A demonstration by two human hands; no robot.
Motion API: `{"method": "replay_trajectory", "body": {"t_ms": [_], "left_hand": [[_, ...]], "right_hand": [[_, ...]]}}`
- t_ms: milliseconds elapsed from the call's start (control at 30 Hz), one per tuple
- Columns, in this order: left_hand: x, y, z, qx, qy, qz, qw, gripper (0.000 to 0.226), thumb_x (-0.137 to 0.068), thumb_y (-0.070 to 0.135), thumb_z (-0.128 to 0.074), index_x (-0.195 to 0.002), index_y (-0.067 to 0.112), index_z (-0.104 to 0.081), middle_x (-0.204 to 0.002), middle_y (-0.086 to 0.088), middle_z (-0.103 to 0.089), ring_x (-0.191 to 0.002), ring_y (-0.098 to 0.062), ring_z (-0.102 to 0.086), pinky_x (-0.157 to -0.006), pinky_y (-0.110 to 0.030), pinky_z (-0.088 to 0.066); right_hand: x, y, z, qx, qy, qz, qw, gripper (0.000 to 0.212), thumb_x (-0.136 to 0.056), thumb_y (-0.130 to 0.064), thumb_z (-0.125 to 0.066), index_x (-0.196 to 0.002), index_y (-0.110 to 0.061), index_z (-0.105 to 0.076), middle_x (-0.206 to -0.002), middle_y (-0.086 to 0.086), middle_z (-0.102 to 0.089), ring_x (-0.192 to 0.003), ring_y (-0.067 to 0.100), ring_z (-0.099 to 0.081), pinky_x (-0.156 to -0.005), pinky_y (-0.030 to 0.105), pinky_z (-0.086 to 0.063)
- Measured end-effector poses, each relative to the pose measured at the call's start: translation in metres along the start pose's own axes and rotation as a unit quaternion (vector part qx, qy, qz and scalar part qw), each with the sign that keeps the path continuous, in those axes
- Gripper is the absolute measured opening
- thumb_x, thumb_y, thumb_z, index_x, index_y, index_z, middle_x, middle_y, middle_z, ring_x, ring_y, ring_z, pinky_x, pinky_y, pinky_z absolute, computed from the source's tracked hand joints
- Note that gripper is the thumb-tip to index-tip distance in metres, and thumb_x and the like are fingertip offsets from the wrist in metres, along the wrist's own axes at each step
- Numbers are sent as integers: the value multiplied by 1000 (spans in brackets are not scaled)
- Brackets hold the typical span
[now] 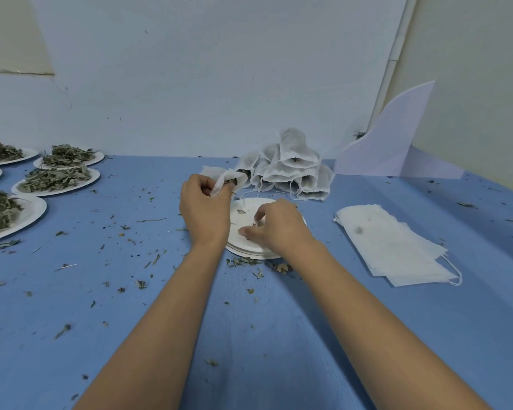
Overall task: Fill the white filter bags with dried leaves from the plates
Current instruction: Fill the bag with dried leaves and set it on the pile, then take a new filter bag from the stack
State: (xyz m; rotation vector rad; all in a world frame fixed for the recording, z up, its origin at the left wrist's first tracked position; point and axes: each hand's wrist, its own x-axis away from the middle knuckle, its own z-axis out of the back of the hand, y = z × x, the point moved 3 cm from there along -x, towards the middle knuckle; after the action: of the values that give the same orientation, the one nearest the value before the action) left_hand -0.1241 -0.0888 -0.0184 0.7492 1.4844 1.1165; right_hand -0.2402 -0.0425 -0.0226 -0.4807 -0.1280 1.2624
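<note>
The blue table (367, 335) spreads under my arms, strewn with leaf crumbs (139, 284). A white board (397, 143) leans on the wall at the far right. At the far left sit the white plates (94, 176) heaped with dried leaves (54, 177). To the right lies a flat stack of empty filter bags (388, 244), and far of centre a pile of filled bags (290, 167). Between my hands is a nearly bare plate (249, 208). My left hand (205, 211) grips an open filter bag (228, 179) just over the plate's far edge. My right hand (282, 229) bends its fingertips down onto the plate; whether they pinch any leaf, I cannot tell.
</note>
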Motion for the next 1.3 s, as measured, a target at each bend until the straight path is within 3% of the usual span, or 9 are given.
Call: {"method": "replay_trajectory", "body": {"t_ms": [100, 167, 333, 433, 600, 800, 1100, 1200, 1300], "left_hand": [[-1, 0, 0, 2, -3, 3, 1000, 28, -81, 18, -72, -74, 18, -45, -86, -5, -50, -69, -12, -40, -65, -20, -33], [-1, -1, 0, 3, -5, 8, 1000, 29, -82, 18, -71, -72, 19, -44, -86, -5, -49, -66, -9, -39, -61, -17, -33], [0, -1, -1, 2, -18, 14, 1000, 23, -81, 21, -72, -79, 17, -49, -90, -5, -53, -70, -11, -44, -62, -16, -35], [1, -1, -3, 23, -43, 22, 999, 21, -81, 19, -70, -78, 22, -49, -89, -2, -52, -64, -7, -43, -58, -15, -35], [8, 5, -10, 48, -130, -4, 990, 20, -80, 4, -61, -82, 22, -51, -92, -3, -53, -67, -5, -45, -62, -12, -39], [23, 14, -22, 37, -215, -59, 974, 21, -78, 8, -68, -79, 23, -53, -97, -5, -59, -76, 2, -52, -67, -5, -40], [21, 12, -19, -5, -183, -84, 979, 22, -73, 7, -71, -70, 16, -52, -77, 0, -54, -67, -7, -46, -59, -11, -38], [15, 11, -16, 19, -173, -58, 983, 20, -75, 12, -75, -73, 7, -55, -71, -3, -54, -64, -9, -45, -60, -20, -40], [13, 12, -16, 33, -181, -45, 982, 24, -77, 16, -75, -74, 6, -54, -69, -6, -51, -64, -14, -43, -61, -28, -40]], "right_hand": [[1, -2, 0, -5, 8, 11, 1000, 16, -84, -8, -61, -94, -3, -72, -101, 11, -68, -98, 24, -61, -83, 37, -51], [0, -3, 1, -2, 3, 13, 1000, 22, -80, 4, -54, -91, 1, -73, -99, 16, -70, -97, 27, -62, -83, 40, -53], [-2, 0, 1, 6, 8, 9, 1000, 22, -81, 2, -53, -88, -1, -74, -95, 13, -71, -95, 24, -62, -79, 34, -53], [-3, 11, 8, -120, 29, -34, 992, 16, -80, -3, -61, -84, -7, -76, -89, 5, -74, -86, 14, -64, -70, 23, -49], [-3, 18, 32, -543, 94, -82, 831, 15, -77, 3, -71, -73, -11, -73, -69, 1, -71, -65, 8, -66, -68, 16, -56], [-4, 18, 32, -494, 176, -91, 846, 25, -76, -2, -71, -66, -25, -72, -75, -2, -73, -81, 17, -71, -84, 34, -57], [0, 3, 28, -430, 155, -32, 889, 25, -77, -3, -66, -69, -27, -68, -79, -1, -72, -83, 17, -69, -81, 34, -57], [-1, -2, 31, -521, 74, -9, 850, 25, -82, 2, -55, -77, -17, -71, -82, 4, -73, -81, 16, -69, -74, 26, -57], [0, -1, 33, -590, 81, -30, 803, 22, -84, 3, -48, -80, -10, -65, -80, 6, -71, -73, 14, -70, -61, 21, -55]]}}
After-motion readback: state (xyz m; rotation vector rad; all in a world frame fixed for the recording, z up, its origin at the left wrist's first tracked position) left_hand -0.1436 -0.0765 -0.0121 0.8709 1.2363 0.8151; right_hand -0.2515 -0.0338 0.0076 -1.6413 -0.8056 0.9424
